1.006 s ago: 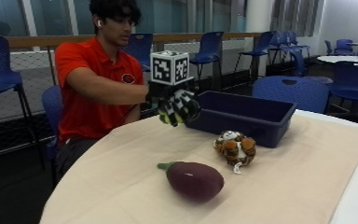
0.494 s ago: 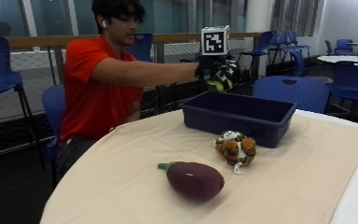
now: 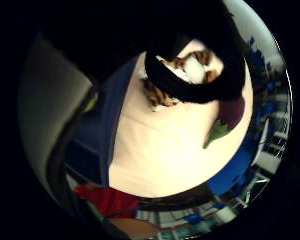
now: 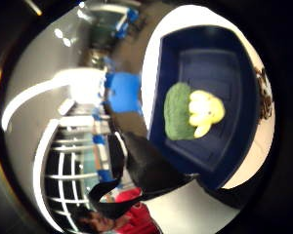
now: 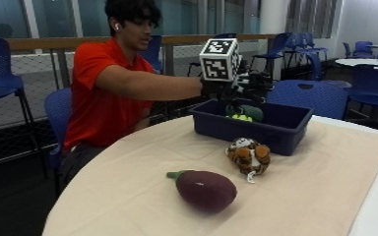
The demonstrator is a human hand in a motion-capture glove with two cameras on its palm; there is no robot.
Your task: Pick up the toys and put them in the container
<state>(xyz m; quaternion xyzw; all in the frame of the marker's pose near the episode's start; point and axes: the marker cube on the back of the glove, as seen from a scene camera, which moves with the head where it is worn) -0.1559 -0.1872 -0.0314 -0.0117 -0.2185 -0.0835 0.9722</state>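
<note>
Eggplant [image 5: 205,189]: nearest the camera and farthest from the bin, lying on its side on the table [image 5: 130,167], with the stem pointing away from the bin. It is not yet put away.
Tiger [image 5: 248,155]: a plush toy on the table just in front of the bin's front wall, touching it or nearly so. It is also still out.
Bin [image 5: 241,130]: a blue container on the far side of the table, and the landmark for everything here.
Green toy [image 5: 244,114]: green and yellow, inside the bin near its middle. The thumb-side palm view shows it against the bin floor, clear of the palm.
Right hand [image 5: 235,86]: gloved, directly above the bin and over the green toy. Its fingers look spread and hold nothing.
Other hand: not visible, so I cannot tell its state.
Risk, tiger: it sits tight against the bin wall, so a reach coming down from above the bin could catch the rim and shove the bin. Fingers could also wedge between wall and toy and get a poor hold.
Risk, eggplant: it is rounded and bulky, so it may roll toward the table edge if nudged rather than gripped. It may also slip from a one-handed hold on the way to the bin.
Risk, drop: letting go too near the rim could bounce a toy out of the bin.
</note>
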